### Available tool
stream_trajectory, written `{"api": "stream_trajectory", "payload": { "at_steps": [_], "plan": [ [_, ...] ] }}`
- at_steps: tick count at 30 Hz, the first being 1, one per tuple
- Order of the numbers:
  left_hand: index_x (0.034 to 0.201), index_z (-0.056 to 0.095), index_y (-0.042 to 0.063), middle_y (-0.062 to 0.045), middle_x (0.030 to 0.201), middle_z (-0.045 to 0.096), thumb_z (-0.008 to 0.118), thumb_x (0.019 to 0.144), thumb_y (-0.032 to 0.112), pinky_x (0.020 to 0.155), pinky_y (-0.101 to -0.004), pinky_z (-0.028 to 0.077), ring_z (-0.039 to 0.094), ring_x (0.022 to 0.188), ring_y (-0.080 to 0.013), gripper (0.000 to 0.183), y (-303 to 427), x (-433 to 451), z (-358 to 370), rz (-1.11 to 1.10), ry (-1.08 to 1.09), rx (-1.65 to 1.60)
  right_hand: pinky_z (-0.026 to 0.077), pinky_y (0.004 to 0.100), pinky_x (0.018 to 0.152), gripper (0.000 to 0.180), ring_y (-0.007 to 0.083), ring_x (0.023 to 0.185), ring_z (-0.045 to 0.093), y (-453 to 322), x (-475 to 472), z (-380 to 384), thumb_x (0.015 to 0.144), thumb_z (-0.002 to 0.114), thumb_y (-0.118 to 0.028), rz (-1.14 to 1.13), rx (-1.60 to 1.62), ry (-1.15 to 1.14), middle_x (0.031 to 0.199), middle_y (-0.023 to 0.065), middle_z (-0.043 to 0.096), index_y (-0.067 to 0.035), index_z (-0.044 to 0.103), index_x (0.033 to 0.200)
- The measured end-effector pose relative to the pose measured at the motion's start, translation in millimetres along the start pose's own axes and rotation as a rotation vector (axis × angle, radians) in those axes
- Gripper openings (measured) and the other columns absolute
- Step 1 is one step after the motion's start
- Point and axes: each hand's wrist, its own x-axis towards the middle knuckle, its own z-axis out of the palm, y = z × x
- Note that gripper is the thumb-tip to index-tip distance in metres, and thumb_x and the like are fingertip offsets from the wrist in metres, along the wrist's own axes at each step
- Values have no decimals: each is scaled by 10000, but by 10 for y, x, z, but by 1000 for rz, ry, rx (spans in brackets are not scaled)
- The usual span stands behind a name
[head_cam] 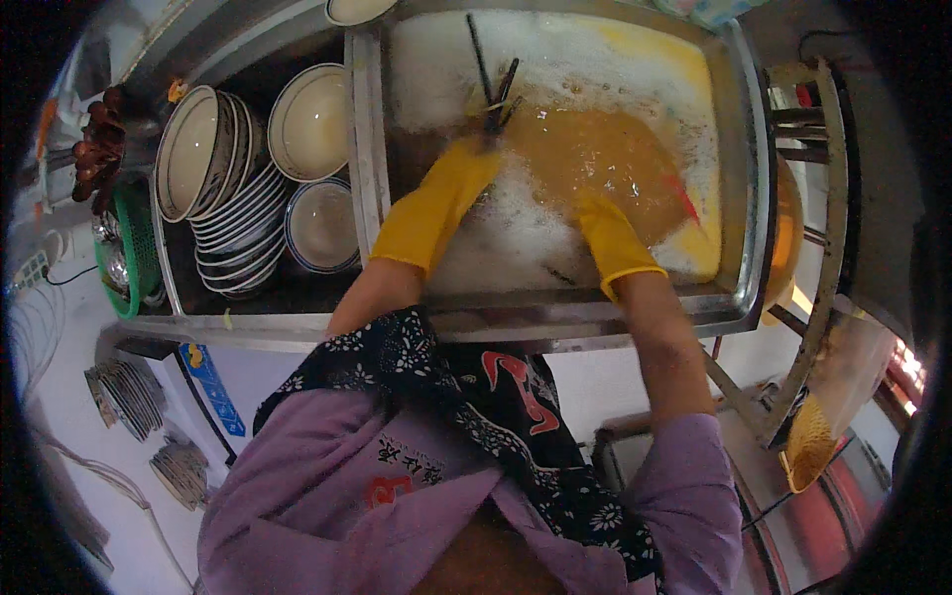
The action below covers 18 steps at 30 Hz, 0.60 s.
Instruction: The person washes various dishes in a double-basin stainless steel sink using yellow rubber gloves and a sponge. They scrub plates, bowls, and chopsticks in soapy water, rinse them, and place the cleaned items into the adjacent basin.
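Note:
My left hand [444,202], in a yellow rubber glove, grips a small bunch of dark chopsticks [509,80] over the left part of a stainless steel sink basin [751,178]. Their tips fan out away from me, and motion blurs the fingers. Murky brown water [595,145] with white suds [446,89] fills the basin. Also gloved in yellow, my right hand [611,242] dips into the water at the right. Its fingers are under the surface, so whether they hold anything is hidden. A red object [683,198] shows through the water beyond it.
In the left basin lie stacked bowls [190,152], a row of nested dishes [242,230] and two separate bowls [311,123]. A green plastic basket [132,253] stands farther left. Stacked plates [126,401] sit lower left. A metal rack frame [825,223] rises beside the sink's right side.

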Motion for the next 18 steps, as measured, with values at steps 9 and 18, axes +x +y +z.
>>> {"api": "stream_trajectory", "payload": {
  "at_steps": [9, 18],
  "plan": [
    [1019, 620, -39, -109, 935, 668, 507, 952, 214, 759, -319, 492, 616, 793, -197, 285, -19, 205, 295, 171, -363, -955, 436, 423, 938, 485, 333, 1088, 567, -303, -907, -569, 720, 664, -318, -17, 58, 348, 1168, 164, 604, -121, 599, 1159],
    [977, 612, 65, -20, 725, 572, 528, 941, 276, 469, -302, 475, 491, 523, -118, 230, 253, 41, 388, -63, -428, -678, 453, 323, 788, 360, 243, 878, 612, -483, -468, -345, 741, 629, -283, -486, 1548, -116, 877, 128, 645, -18, 619, 984]
  ]
}}
